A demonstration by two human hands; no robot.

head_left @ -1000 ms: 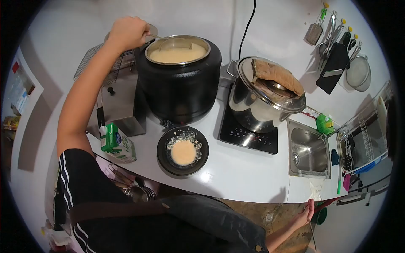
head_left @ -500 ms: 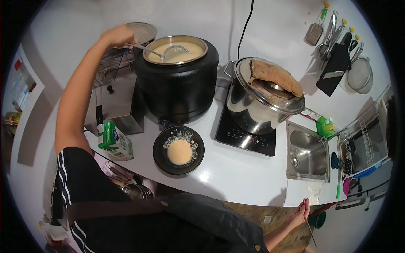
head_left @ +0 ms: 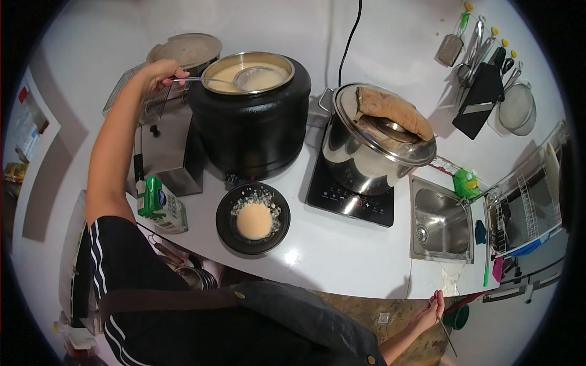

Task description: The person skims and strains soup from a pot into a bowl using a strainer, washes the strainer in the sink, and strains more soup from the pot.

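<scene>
My left hand [head_left: 165, 74] is closed around the handle of a round mesh skimmer [head_left: 261, 77]. Its head sits at the surface of a creamy pale liquid [head_left: 223, 71] inside a black soup kettle [head_left: 250, 125], rim level and handle reaching across the kettle's left edge. Low at the right, beside the counter's front edge, my right hand [head_left: 432, 308] grips a thin dark rod-like utensil [head_left: 450, 340] pointing down; its kind is not clear. In front of the kettle stands a black bowl [head_left: 227, 239] with cream-coloured liquid and small whitish bits around it.
A green-and-white milk carton [head_left: 165, 210] stands left of the bowl. To the right, a lidded steel pot [head_left: 354, 155] with a brown cloth sits on an induction cooker [head_left: 348, 204]. Beyond are a sink [head_left: 442, 222], a dish rack [head_left: 525, 201] and hanging utensils. A fryer [head_left: 168, 158] stands left.
My left hand has moved down and slightly left. The skimmer's head, earlier tilted and partly under the liquid, now lies flatter at the surface. The right hand keeps its grip.
</scene>
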